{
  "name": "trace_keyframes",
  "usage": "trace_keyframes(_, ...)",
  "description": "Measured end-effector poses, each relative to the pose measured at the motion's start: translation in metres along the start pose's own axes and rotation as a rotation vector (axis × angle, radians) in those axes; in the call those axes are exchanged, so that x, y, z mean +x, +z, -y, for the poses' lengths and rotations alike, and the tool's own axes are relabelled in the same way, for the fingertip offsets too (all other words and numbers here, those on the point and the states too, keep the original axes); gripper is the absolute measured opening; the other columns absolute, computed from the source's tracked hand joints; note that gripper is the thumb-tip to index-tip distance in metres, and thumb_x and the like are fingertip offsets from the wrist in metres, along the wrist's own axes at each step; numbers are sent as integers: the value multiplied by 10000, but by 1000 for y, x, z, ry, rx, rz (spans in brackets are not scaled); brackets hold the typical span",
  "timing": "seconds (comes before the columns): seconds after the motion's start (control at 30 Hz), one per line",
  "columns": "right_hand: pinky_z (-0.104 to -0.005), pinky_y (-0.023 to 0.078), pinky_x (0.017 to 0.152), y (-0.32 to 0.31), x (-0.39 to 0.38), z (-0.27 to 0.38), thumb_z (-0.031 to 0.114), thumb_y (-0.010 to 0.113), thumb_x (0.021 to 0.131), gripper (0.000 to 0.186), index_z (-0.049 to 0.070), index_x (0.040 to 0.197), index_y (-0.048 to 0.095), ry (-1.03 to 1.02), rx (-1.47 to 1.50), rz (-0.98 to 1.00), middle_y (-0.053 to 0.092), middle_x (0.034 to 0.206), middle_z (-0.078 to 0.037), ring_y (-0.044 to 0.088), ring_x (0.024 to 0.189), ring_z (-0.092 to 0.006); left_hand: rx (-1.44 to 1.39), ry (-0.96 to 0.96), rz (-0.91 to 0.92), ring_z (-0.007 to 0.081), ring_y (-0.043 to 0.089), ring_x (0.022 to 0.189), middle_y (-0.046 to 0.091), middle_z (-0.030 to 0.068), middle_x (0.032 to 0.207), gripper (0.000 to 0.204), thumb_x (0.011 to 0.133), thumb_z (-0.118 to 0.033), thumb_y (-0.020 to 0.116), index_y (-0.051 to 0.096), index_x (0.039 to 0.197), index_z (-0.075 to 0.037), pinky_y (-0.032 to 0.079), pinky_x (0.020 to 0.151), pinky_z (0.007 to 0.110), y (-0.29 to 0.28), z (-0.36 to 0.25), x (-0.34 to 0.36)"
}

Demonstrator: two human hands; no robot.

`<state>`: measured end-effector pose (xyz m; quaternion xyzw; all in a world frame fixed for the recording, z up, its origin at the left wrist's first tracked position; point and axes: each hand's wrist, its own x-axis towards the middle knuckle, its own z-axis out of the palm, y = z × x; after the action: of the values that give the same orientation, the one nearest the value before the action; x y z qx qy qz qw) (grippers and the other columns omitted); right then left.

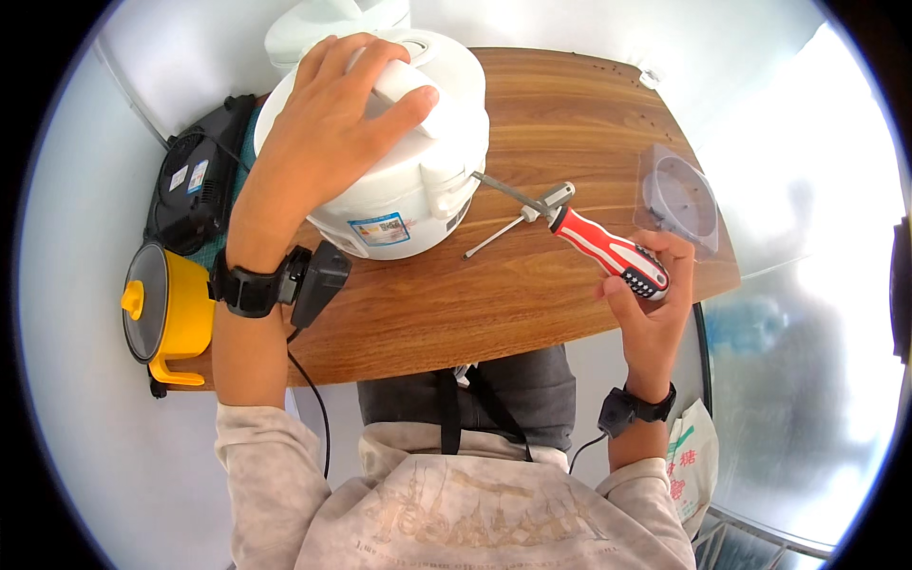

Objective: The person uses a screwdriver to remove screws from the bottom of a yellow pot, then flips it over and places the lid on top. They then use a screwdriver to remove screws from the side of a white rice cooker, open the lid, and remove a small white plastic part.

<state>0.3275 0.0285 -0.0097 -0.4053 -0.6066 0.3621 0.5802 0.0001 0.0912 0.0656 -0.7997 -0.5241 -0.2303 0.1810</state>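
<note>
My left hand (337,119) grips the handle (404,88) on top of a white, round electric cooker (332,228), which has a sticker on its side. My right hand (641,294) holds a screwdriver (598,244) with a red, white and dark patterned handle. Its steel shaft angles up-left, with the tip at the latch-like housing (446,195) on the cooker's right side. Beneath that shaft, a second screwdriver (499,235) with a white-and-grey handle lies on the wooden table (532,95).
A black appliance (185,218) sits on the left on a green mat, behind a yellow pot (185,318). At the right edge is a clear plastic container (679,199). Another white piece (323,28) is behind the cooker. A printed bag (693,446) stands below right.
</note>
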Motion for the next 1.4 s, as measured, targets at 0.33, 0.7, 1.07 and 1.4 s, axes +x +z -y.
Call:
trace_keyframes(0.33, -221, 549, 681, -12, -3, -3, 123, 622, 1004, 379, 14, 1325, 451, -160, -312, 17, 631, 1025, -98, 632, 708, -118, -103, -122, 14, 367, 399, 1408, 502, 167, 1450, 428, 988, -385, 597, 590, 1294, -86, 323, 1177, 441, -3, -7, 2)
trace_keyframes(0.7, -245, 511, 600, -17, -4, 9, 191, 633, 1028, 370, -7, 1306, 488, 125, -277, 112, 650, 1060, -94, 592, 656, -96, -134, -229, 0, 362, 385, 1443, 496, 166, 1492, 435, 978, -392, 607, 602, 1297, -97, 312, 1192, 440, -2, -10, 2)
trace_keyframes(1.07, -247, 505, 592, -21, 2, 29, 134, 686, 986, 423, 16, 1345, 494, 358, -157, 171, 649, 1102, -83, 618, 688, -95, -148, -270, 17, 370, 369, 1462, 480, 182, 1517, 442, 976, -399, 597, 607, 1300, -98, 298, 1204, 442, -7, -15, 2)
trace_keyframes(1.4, -267, 536, 640, -14, -12, 2, 14, 750, 896, 458, 22, 1284, 507, -24, -152, 123, 622, 1131, -82, 619, 682, -111, -145, -249, -17, 402, 369, 1450, 513, 144, 1496, 537, 958, -517, 593, 627, 1326, -127, 363, 1169, 478, 0, -11, -2)
